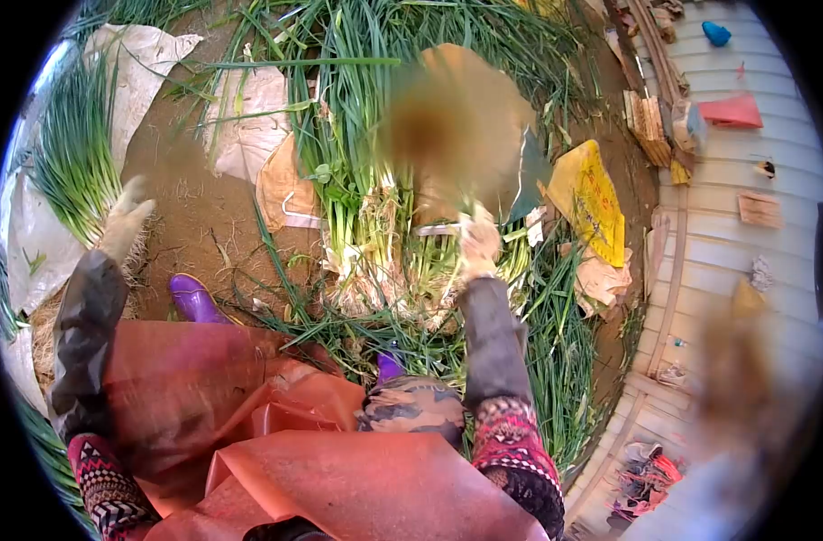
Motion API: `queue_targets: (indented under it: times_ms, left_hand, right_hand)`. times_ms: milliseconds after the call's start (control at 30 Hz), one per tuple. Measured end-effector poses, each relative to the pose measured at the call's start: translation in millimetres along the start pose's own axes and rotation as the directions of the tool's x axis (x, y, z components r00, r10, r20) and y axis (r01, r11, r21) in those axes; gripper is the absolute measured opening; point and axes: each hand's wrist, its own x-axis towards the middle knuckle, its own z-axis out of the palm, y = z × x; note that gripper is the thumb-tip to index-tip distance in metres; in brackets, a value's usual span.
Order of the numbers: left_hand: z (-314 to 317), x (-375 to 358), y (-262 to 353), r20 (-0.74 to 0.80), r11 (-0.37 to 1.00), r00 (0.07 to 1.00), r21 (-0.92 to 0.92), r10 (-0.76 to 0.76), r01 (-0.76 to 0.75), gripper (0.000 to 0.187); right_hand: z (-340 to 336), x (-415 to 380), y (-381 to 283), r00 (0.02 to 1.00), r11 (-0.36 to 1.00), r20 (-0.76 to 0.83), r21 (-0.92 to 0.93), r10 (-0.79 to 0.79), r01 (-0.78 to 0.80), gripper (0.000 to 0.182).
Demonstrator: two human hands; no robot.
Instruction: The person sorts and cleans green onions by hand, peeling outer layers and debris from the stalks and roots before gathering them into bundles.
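Observation:
Long green onions with pale, rooty ends lie in a heap at the centre of the head view. My right hand, in a light glove, is over the root ends of this heap; what its fingers hold, if anything, is unclear. At the left, my left hand, also gloved, touches the pale lower end of a neat bundle of green onions lying on white sheeting. Its fingers look partly spread, but whether they grip the bundle cannot be told.
An orange-red apron covers my lap, with purple boots beyond it. A yellow printed bag and cardboard pieces lie on brown soil. Ribbed pale sheeting with scraps runs down the right. Blurry smears hide some parts.

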Motion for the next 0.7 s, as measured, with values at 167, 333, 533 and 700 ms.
queue_targets:
  times_ms: [167, 333, 533, 700]
  left_hand:
    - [117.1, 10.9, 68.8, 0.39, 1.0, 0.921, -0.003, -0.002, 0.003, 0.041]
    - [207.1, -0.4, 75.5, 0.64, 0.998, 0.768, -0.064, 0.017, 0.03, 0.032]
    - [266.9, -30.6, 66.6, 0.642, 0.97, 0.756, -0.081, -0.125, 0.229, 0.042]
    - [271.0, -43.8, 89.6, 0.595, 0.968, 0.799, -0.143, -0.083, 0.207, 0.039]
  right_hand:
    - [-106.6, -148.6, 95.2, 0.707, 0.436, 0.079, 0.738, 0.703, -0.516, 0.037]
    - [-136.2, -228.1, 164.5, 0.485, 0.478, 0.154, -0.572, 0.861, -0.667, 0.051]
    - [-45.7, -51.3, 47.0, 0.832, 0.615, 0.2, 0.589, 0.518, -0.524, 0.049]
    - [11.1, 44.9, 81.9, 0.809, 0.598, -0.036, 0.693, 0.587, -0.403, 0.053]
